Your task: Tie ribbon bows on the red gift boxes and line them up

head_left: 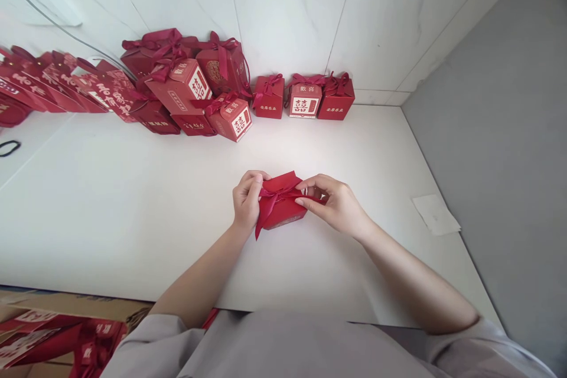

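A small red gift box (pixel 286 211) rests on the white table in front of me, tied across its top with a dark red ribbon (pixel 275 195). One ribbon tail hangs down over the box's left front corner. My left hand (pixel 246 199) is closed around the left side of the box, its thumb on top beside the ribbon. At the right side, my right hand (pixel 335 202) has its thumb and index finger on the ribbon, part of which passes between the fingers. What the curled fingers of that hand hold is partly hidden.
Several ribbon-tied red boxes (pixel 177 91) are piled against the tiled wall, with three more boxes (pixel 305 99) to their right. Red gift bags (pixel 53 80) line the back left. A white paper (pixel 435 214) lies near the grey partition (pixel 496 118). A carton (pixel 100 307) sits below left.
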A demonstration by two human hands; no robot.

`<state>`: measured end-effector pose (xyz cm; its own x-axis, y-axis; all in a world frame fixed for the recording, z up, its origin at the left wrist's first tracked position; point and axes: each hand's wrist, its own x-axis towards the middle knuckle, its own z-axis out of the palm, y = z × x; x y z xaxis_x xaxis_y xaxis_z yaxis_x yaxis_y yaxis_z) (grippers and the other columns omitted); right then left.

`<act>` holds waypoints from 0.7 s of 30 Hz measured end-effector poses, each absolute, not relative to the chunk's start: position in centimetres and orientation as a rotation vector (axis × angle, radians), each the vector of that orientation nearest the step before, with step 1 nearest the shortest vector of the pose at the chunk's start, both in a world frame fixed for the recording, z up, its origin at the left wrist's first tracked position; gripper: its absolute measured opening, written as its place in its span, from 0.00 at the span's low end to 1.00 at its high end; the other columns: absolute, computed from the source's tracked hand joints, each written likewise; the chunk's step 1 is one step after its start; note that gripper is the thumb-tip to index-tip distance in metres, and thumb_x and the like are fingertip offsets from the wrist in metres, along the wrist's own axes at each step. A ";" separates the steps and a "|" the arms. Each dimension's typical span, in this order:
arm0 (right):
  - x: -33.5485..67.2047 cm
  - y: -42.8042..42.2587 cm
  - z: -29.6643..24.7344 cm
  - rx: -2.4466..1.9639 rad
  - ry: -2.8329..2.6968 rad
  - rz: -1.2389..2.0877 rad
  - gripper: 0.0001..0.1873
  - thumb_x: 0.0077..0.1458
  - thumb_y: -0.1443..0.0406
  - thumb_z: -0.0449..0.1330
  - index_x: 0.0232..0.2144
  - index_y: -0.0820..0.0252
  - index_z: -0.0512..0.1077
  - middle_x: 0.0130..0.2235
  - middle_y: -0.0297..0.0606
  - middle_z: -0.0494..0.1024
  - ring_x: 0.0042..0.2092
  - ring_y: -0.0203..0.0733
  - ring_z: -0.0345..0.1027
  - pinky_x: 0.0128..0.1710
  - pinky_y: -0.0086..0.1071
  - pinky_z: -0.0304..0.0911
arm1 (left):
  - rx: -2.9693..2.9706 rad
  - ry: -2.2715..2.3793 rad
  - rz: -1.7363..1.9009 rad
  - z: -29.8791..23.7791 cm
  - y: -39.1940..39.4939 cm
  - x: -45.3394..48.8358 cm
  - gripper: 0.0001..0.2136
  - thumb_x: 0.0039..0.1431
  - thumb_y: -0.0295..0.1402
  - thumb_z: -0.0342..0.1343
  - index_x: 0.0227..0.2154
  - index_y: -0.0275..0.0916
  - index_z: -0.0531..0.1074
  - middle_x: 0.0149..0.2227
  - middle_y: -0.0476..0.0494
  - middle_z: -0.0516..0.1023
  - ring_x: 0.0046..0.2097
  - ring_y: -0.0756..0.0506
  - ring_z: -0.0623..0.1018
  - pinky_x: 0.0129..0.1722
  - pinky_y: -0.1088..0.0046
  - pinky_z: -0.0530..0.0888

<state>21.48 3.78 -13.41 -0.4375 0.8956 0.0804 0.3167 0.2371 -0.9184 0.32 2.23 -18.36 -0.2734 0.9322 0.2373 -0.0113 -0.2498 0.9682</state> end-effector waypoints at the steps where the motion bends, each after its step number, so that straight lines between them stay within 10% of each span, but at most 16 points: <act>1: 21.4 3.8 -13.7 -1.080 -1.921 1.113 0.09 0.58 0.60 0.65 0.40 0.56 0.76 0.33 0.35 0.74 0.31 0.37 0.65 0.31 0.33 0.66 | 1.228 1.249 1.617 -18.3 2.2 0.3 0.21 0.67 0.41 0.53 0.18 0.37 0.69 0.39 0.42 0.76 0.41 0.45 0.76 0.41 0.68 0.71; 21: 22.6 4.6 -13.5 -0.458 -2.428 -0.405 0.11 0.62 0.79 0.55 0.37 0.63 0.73 0.34 0.40 0.81 0.36 0.43 0.76 0.33 0.36 0.71 | 1.228 1.191 1.495 -18.0 2.1 0.5 0.21 0.67 0.42 0.53 0.20 0.39 0.75 0.38 0.42 0.75 0.40 0.45 0.75 0.41 0.68 0.71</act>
